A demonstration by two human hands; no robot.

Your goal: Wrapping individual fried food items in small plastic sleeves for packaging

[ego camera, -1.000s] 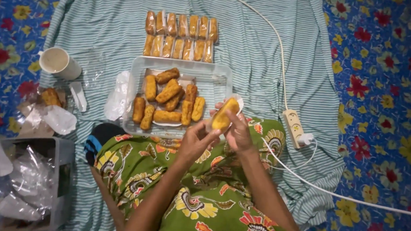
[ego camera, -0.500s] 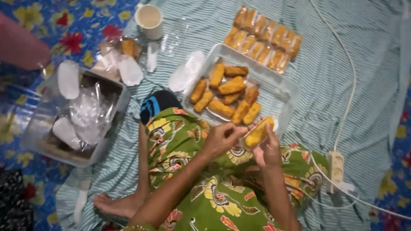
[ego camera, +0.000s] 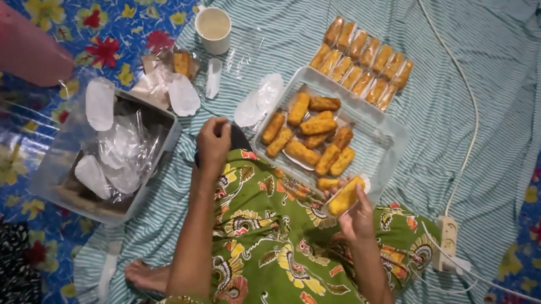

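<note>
Wrapped rolls (ego camera: 361,64): two rows in clear film, laid on the striped cloth (ego camera: 289,23) at one o'clock.
Unwrapped rolls (ego camera: 311,139): about ten, loose in the clear tray (ego camera: 387,146).
Right hand (ego camera: 356,218): grasping one roll (ego camera: 346,197) in film, at the tray's near edge.
Left hand (ego camera: 213,141): fingers curled at a dark object by the knee; grip cannot be told.
Box (ego camera: 66,166) at nine o'clock: crumpled plastic bags.
Cup (ego camera: 213,29) at twelve: pale drink.
Judged roughly half packed.

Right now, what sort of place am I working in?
Likely a home floor used for packing snacks: a striped cloth over a floral mat, a clear tray of fried rolls, and a mug.
</note>
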